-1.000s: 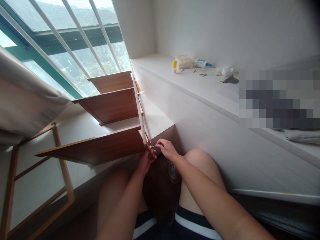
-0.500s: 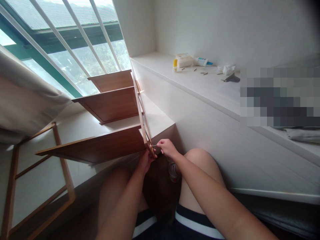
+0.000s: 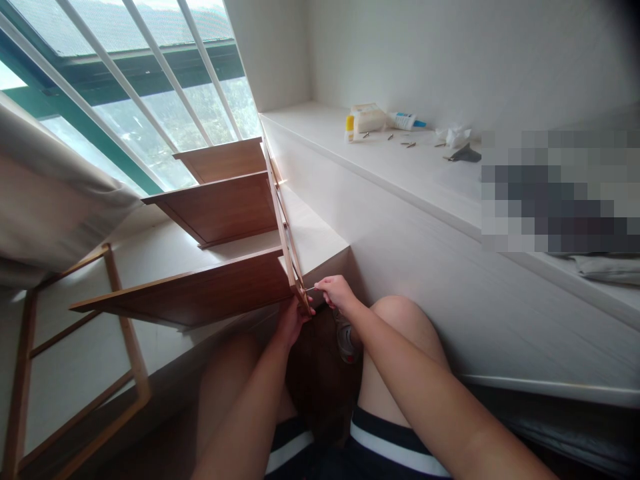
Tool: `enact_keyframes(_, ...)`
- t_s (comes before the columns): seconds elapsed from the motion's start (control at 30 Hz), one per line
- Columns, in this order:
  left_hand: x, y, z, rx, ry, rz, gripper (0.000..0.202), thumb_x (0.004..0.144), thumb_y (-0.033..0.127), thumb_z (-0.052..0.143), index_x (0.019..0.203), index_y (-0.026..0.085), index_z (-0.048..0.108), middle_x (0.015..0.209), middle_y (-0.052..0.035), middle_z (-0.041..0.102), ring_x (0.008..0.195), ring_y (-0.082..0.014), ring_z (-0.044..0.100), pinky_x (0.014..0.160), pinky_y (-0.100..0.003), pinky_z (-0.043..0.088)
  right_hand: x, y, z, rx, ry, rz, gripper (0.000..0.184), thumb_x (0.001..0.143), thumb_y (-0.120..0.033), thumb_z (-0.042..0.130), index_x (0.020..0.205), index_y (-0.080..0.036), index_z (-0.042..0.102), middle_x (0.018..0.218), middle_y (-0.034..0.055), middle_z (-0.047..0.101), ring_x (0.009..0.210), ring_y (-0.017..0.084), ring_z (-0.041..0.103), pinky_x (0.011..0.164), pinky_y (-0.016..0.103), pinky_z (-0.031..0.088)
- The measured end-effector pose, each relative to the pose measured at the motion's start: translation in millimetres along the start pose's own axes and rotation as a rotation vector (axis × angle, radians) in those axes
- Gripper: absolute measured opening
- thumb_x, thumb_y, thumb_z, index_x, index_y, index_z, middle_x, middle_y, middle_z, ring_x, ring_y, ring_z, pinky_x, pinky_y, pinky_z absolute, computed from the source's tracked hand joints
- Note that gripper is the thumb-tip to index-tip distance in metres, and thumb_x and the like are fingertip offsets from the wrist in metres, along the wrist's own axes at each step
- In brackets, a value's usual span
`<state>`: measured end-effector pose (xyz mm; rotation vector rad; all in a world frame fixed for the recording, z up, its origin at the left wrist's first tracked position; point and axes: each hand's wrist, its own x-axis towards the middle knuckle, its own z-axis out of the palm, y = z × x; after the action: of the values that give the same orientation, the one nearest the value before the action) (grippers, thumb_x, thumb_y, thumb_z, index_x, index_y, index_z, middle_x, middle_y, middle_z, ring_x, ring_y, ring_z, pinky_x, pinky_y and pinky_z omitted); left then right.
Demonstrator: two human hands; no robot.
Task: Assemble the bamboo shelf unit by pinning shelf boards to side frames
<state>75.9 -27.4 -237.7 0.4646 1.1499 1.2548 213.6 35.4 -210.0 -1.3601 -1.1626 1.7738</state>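
A brown wooden shelf unit point(image 3: 210, 287) lies on its side across the white window ledge point(image 3: 320, 243), three boards jutting left from a slatted side frame point(image 3: 283, 220). My left hand point(image 3: 293, 319) grips the near bottom corner of that frame. My right hand point(image 3: 336, 292) is pinched on a thin metal tool point(image 3: 310, 289) whose tip meets the frame's corner. My bare knees are below, and a small bottle point(image 3: 346, 337) lies between them.
A second wooden side frame point(image 3: 120, 347) leans against the ledge at left, below a beige curtain point(image 3: 55, 207). On the raised white platform point(image 3: 400, 167) lie a yellow-capped bottle, a box, a tube, loose screws and crumpled paper. Barred window behind.
My right hand has shifted slightly up and right while still pinching the tool at the frame's corner. The view has tilted a little. The left hand holds as before.
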Motion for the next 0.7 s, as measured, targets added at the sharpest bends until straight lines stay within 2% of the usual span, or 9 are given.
enact_keyframes(0.23,0.5,-1.2,-1.5,-0.004,-0.005,0.001,0.038,0.076,0.046,0.071,0.100,0.019,0.059,0.077,0.0012,0.066,0.050,-0.0109,0.061,0.048,-0.023,0.047,-1.5,-6.5,-4.7,0.034,-0.048,0.128,0.024,0.081,-0.030,0.060,0.064,-0.018,0.048,0.036,-0.0085,0.037,0.029,0.005,0.025,0.032,0.019,0.015)
enact_keyframes(0.37,0.7,-1.7,-2.5,-0.007,-0.011,0.003,0.039,0.077,0.046,0.070,0.102,0.019,0.059,0.077,0.0008,0.066,0.051,-0.0110,0.062,0.049,-0.024,0.048,-1.7,-10.5,-7.0,0.042,-0.069,0.175,0.024,0.084,-0.028,0.057,0.064,-0.017,0.049,0.038,-0.0077,0.038,0.030,0.004,0.024,0.033,0.018,0.015)
enact_keyframes(0.47,1.2,-2.2,-3.0,-0.007,-0.017,0.007,0.038,0.077,0.045,0.070,0.103,0.019,0.059,0.077,0.0007,0.066,0.051,-0.0111,0.062,0.048,-0.023,0.048,1.0,-12.0,-8.6,0.054,-0.067,0.212,0.027,0.086,-0.026,0.051,0.062,-0.018,0.044,0.038,-0.0092,0.032,0.031,0.004,0.020,0.033,0.018,0.014)
enact_keyframes(0.6,1.8,-3.1,-3.7,-0.010,-0.019,0.008,0.038,0.078,0.045,0.069,0.104,0.018,0.060,0.077,0.0003,0.066,0.051,-0.0108,0.062,0.047,-0.023,0.048,6.1,-14.4,-12.7,0.065,0.003,0.188,0.029,0.091,-0.026,0.040,0.062,-0.021,0.036,0.039,-0.0109,0.025,0.032,0.004,0.017,0.034,0.018,0.014)
enact_keyframes(0.7,2.1,-3.6,-4.3,-0.011,-0.020,0.009,0.039,0.078,0.045,0.069,0.104,0.018,0.060,0.077,0.0002,0.067,0.050,-0.0104,0.061,0.048,-0.023,0.048,5.4,-15.1,-14.4,0.041,0.031,0.130,0.027,0.090,-0.028,0.045,0.065,-0.019,0.043,0.043,-0.0103,0.029,0.033,0.004,0.019,0.034,0.017,0.013)
